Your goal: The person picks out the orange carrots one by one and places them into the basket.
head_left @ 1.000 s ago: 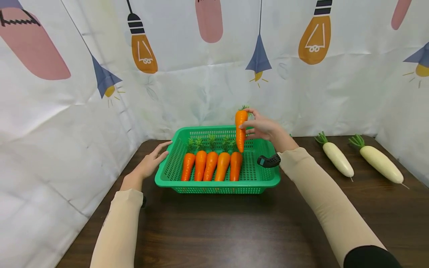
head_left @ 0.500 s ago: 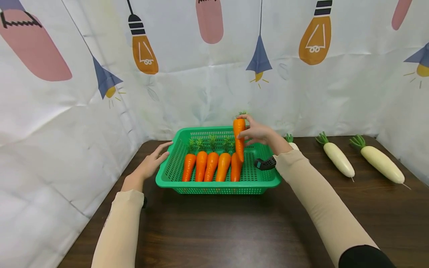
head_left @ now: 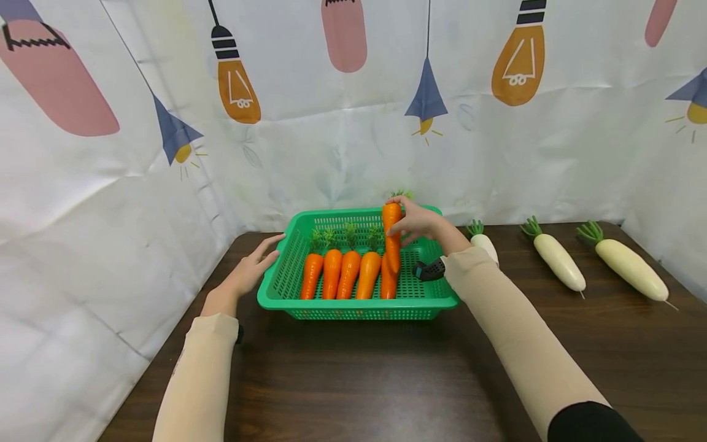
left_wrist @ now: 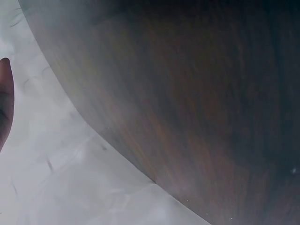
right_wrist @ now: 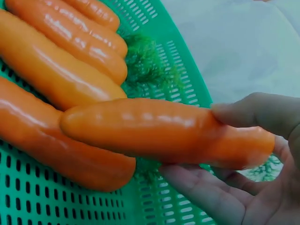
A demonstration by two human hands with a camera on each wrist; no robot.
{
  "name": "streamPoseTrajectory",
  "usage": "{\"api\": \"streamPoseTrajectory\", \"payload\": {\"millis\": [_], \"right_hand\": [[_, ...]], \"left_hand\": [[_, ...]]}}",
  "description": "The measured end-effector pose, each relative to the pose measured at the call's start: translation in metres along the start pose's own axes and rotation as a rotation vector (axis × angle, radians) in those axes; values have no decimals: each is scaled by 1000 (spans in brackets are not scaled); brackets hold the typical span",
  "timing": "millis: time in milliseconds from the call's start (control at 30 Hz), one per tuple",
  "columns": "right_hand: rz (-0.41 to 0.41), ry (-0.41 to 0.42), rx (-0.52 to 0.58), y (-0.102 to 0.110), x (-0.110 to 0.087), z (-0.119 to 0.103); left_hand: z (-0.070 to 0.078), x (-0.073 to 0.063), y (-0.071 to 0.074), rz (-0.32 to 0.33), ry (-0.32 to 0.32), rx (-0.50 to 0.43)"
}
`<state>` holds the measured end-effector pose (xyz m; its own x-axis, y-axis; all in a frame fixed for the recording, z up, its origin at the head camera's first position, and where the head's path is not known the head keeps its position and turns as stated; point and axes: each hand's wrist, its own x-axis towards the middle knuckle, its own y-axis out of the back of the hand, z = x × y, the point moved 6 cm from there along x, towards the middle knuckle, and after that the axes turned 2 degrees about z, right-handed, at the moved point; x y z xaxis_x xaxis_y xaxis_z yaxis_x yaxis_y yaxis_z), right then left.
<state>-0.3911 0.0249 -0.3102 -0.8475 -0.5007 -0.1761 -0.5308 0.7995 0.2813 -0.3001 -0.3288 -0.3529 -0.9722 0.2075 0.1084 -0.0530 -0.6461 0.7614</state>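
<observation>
In the head view, a green plastic basket (head_left: 353, 303) with slotted walls stands on the dark table. Several orange carrots (head_left: 349, 268) lie side by side inside it, leafy tops toward the back. My right hand (head_left: 418, 223) pinches another carrot (head_left: 392, 212) near its leafy end, thumb on one side and fingers on the other. That carrot hangs tip down over the rightmost lying one. The right wrist view shows the held carrot (right_wrist: 136, 125) crossing in front of the others. My left hand (head_left: 243, 274) has its fingertips at the basket's left rim, fingers loosely extended.
Three white radishes with green tops lie right of the basket: a partly hidden radish (head_left: 485, 247), a middle radish (head_left: 559, 261) and a far-right radish (head_left: 632, 269). A patterned white curtain (head_left: 353, 147) hangs behind the table (head_left: 353, 374) and along its left side.
My right hand has lowered the carrot into the basket area and shifted slightly left. One radish behind the right arm has come into sight. The left hand stays at the rim.
</observation>
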Motion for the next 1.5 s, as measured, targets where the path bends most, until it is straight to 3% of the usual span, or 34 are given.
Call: {"api": "streamPoseTrajectory", "payload": {"millis": [633,1067,1500], "right_hand": [[33,-104,-191,0,-5,12],[-67,-90,-321,-5,-16,18],[-115,-181,-394,-11,-16,26]], "left_hand": [[1,-1,-1,4,7,2],[3,-2,1,10,1,-2],[4,-2,1,4,-4,14]]}}
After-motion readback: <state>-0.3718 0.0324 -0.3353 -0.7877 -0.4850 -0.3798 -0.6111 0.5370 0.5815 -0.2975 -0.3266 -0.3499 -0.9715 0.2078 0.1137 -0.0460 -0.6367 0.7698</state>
